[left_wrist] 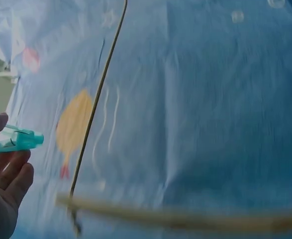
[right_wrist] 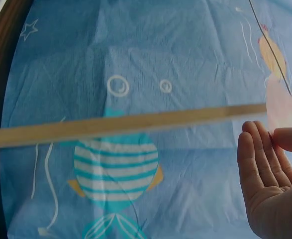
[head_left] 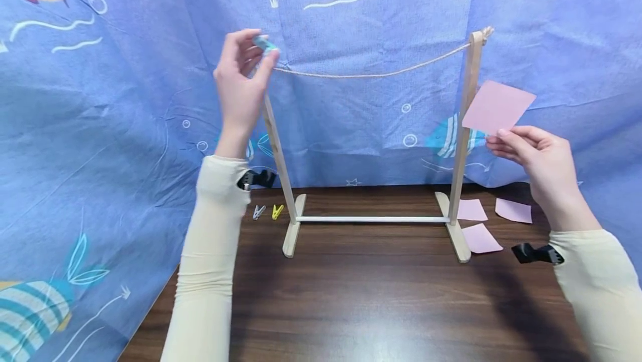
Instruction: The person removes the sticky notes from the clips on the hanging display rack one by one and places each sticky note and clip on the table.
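Note:
Between thumb and fingers, my left hand (head_left: 242, 75) pinches a teal clothespin (head_left: 264, 44) near the left end of a thin rope (head_left: 351, 76). The left wrist view shows the clothespin (left_wrist: 20, 140) held by its handle end, its nose pointing toward the rope (left_wrist: 98, 94). My right hand (head_left: 541, 161) pinches a square pink paper (head_left: 499, 107) by its lower corner, beside the right post (head_left: 466, 111). In the right wrist view the paper (right_wrist: 281, 107) rises above the thumb and fingertips. The rope sags between the tops of two wooden posts.
A white rod (head_left: 371, 219) joins the stand's feet. A grey clothespin (head_left: 258, 212) and a yellow clothespin (head_left: 277, 211) lie left of the stand. Several pink papers (head_left: 480, 239) lie at its right foot on the dark wooden table (head_left: 371, 284). A blue printed cloth (head_left: 361, 128) hangs behind.

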`<act>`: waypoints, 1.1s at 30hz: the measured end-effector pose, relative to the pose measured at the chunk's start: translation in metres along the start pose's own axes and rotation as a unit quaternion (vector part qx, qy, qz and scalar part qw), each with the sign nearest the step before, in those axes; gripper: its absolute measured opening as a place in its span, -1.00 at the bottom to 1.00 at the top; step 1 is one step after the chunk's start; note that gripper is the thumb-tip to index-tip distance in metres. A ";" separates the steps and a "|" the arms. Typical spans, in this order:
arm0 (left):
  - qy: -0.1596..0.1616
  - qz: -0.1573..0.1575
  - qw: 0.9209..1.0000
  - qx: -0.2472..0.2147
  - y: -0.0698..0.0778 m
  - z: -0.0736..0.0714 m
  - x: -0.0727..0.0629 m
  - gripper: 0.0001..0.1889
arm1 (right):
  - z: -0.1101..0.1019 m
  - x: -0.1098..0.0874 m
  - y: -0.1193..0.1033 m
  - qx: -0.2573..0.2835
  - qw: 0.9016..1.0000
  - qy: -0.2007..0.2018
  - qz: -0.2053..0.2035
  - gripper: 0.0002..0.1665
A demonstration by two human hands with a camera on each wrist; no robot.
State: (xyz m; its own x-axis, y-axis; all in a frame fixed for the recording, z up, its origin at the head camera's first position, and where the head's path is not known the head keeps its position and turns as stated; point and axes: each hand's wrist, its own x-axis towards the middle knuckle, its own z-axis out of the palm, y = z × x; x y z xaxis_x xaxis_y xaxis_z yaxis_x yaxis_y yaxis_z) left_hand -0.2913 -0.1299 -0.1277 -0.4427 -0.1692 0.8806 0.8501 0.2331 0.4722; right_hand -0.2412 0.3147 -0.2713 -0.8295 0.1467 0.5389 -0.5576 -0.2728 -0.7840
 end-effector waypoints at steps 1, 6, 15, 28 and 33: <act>0.008 -0.004 1.000 0.007 0.000 -0.010 0.000 -0.68 | -0.003 -0.001 -0.001 0.004 1.000 0.004 0.000 -0.91; 0.060 -0.037 0.997 0.015 0.003 -0.056 0.001 -0.70 | -0.018 -0.002 -0.004 0.044 0.999 0.022 0.001 -0.91; 0.089 -0.071 0.991 0.073 -0.027 -0.120 -0.013 -0.69 | -0.046 -0.009 -0.004 0.036 0.998 0.056 0.005 -0.92; 0.066 -0.118 0.970 0.204 -0.051 -0.157 -0.054 -0.66 | -0.077 -0.023 0.005 -0.011 0.996 0.092 -0.001 -0.96; 0.040 -0.137 0.961 0.239 -0.064 -0.166 -0.072 -0.61 | -0.085 -0.030 0.011 -0.029 0.995 0.097 0.000 -0.95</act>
State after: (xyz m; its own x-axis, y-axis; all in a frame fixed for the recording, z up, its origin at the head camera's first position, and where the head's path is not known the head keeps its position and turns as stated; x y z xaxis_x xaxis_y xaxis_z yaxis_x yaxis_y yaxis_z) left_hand -0.2671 -0.2914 -0.2280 -0.5908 -0.3558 0.7241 0.4691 0.5787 0.6671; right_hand -0.2250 0.3878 -0.3218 -0.8163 0.3299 0.4741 -0.5547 -0.2189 -0.8028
